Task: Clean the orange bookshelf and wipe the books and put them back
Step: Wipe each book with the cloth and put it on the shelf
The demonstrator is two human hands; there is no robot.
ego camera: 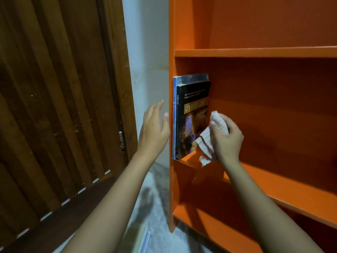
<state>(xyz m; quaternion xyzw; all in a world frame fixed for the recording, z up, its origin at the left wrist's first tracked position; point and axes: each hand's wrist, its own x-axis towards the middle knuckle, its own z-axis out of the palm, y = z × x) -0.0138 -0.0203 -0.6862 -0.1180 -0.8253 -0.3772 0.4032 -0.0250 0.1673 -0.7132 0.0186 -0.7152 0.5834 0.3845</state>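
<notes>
orange painted wood makes up the bookshelf [255,52], and two paperbacks stand upright at the far left end of its middle shelf, pressed to the side panel: a black-covered "cyber law" paperback [193,121] in front and a blue-spined paperback [174,115] behind it. both look light and bendy, with worn, curling top corners, so they are best taken by the spine or pinched across both covers, not by a corner. the right hand [226,137] is closed around a crumpled white cloth with thin red lines [206,141], soft and limp, pressed against the black cover's lower edge. the left hand [155,128] is open with fingers spread, holding nothing, just outside the shelf's side panel, near the spines but apart from them. more books [144,240] seem to lie on the floor below the left forearm, blurred.
</notes>
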